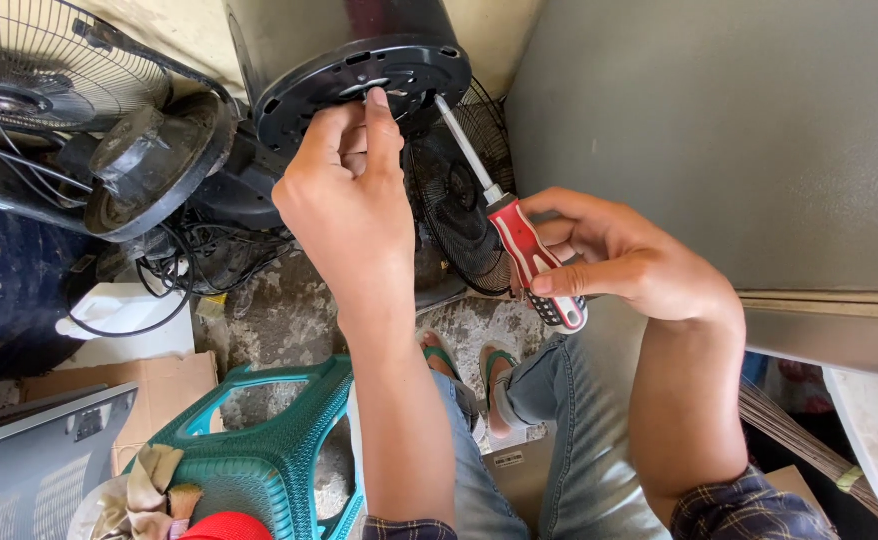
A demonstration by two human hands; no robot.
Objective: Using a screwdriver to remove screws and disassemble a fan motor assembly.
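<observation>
Left hand pinches something tiny (screw, probably) at the black fan base; right hand grips the red screwdriver, tip needing careful seating.

The round fan base is matt black plastic. The screwdriver has a bright metal shaft and a glossy red and white plastic handle. The stool is green plastic with a woven texture. The floor looks like rough concrete. The fan grille is thin dark metal wire.
</observation>
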